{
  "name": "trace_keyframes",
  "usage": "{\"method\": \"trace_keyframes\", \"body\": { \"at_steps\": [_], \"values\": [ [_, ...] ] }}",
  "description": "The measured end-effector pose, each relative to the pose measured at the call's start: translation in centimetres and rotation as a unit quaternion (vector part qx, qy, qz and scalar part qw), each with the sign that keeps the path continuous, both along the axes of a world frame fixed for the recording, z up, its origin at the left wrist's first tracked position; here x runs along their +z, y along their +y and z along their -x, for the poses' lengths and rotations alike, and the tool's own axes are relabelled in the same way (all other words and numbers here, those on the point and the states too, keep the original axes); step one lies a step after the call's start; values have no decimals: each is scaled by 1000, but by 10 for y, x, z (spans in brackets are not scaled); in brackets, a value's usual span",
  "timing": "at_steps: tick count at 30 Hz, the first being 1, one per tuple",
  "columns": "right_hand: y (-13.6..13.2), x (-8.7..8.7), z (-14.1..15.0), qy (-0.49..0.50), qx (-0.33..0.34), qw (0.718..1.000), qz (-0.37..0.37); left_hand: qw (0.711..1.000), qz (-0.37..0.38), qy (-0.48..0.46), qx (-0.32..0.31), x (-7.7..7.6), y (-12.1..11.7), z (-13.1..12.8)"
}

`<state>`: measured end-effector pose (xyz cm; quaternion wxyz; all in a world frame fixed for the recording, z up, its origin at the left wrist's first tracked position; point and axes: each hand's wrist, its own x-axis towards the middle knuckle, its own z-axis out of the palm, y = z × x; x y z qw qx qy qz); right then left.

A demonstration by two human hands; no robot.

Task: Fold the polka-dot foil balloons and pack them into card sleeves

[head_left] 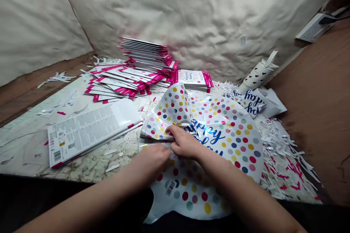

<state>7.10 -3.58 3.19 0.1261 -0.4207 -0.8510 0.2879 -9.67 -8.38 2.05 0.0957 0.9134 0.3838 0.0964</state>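
Observation:
A flat foil balloon [237, 134], white with many-coloured dots and blue lettering, lies in front of me with its near edge hanging over the table edge. Its upper left part is folded over. My right hand [184, 143] is closed on the folded foil near the middle, thumb and fingers pinching it. My left hand [155, 156] is closed right beside it, at the balloon's left edge; its fingertips are partly hidden. Below the hands, a small barcode label [170, 188] shows on the foil.
Left of the balloon lie printed flat packs [93, 127]. Behind them rises a leaning stack of pink-edged packs [147, 56], with a smaller pile [193, 77] beside it. Paper shreds [284, 164] cover the right side. A tumbler with hearts [258, 74] stands near another crumpled foil piece [250, 102].

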Motion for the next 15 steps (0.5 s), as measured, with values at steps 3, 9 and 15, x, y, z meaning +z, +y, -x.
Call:
{"method": "trace_keyframes", "body": {
  "at_steps": [3, 9, 15],
  "values": [
    [-1, -12, 5, -8, -25, 995, -93, 984, -142, 92, 63, 16, 24, 38],
    [8, -30, 46, -80, -106, 971, -199, 948, -310, 32, 57, 34, 40, 37],
    [34, -2, -34, 32, -219, 938, -267, 995, -89, 54, -12, -6, 36, 12]
  ]
}}
